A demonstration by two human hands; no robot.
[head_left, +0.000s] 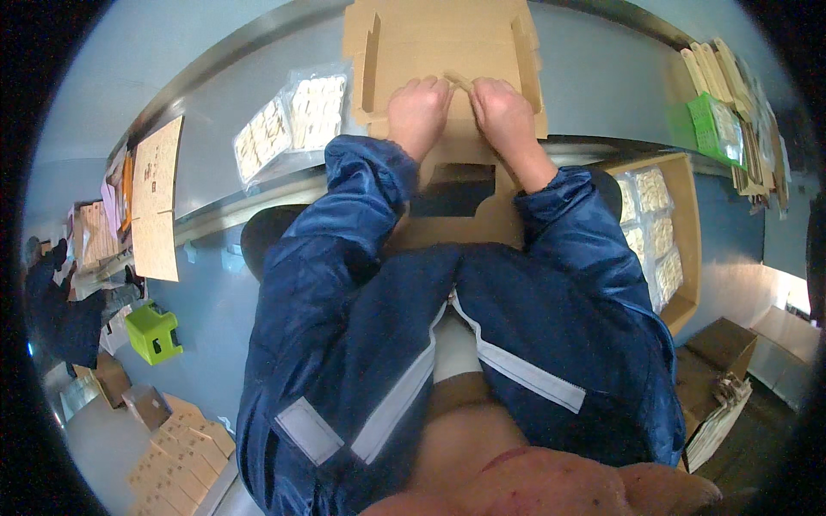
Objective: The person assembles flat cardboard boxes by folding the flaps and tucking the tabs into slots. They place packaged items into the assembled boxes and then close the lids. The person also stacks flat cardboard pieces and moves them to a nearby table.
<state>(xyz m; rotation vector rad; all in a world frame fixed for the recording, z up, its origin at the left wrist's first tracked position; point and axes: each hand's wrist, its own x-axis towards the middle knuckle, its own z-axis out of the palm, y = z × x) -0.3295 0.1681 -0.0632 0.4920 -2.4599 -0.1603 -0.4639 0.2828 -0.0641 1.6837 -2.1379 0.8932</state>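
A partly folded brown cardboard box point(443, 39) lies on the grey table in front of me, its side walls raised and its near panel reaching down toward my lap. My left hand point(419, 114) is closed on the box's near edge, knuckles up. Close beside it, my right hand point(508, 120) grips the same edge, fingers curled round the cardboard. Between the two hands a small strip of card is bent upward. Left of the box lie two clear plastic packs point(317, 112) of pale, light-coloured pieces, set side by side.
At my right stands an open cardboard carton point(686, 245) holding several similar packs. A green basket point(716, 129) sits at the table's right end beside stacked cardboard. A tall cardboard sheet point(157, 202) leans at the left. Below it is a lime-green stool point(153, 333); folded cartons point(182, 456) lie lower left.
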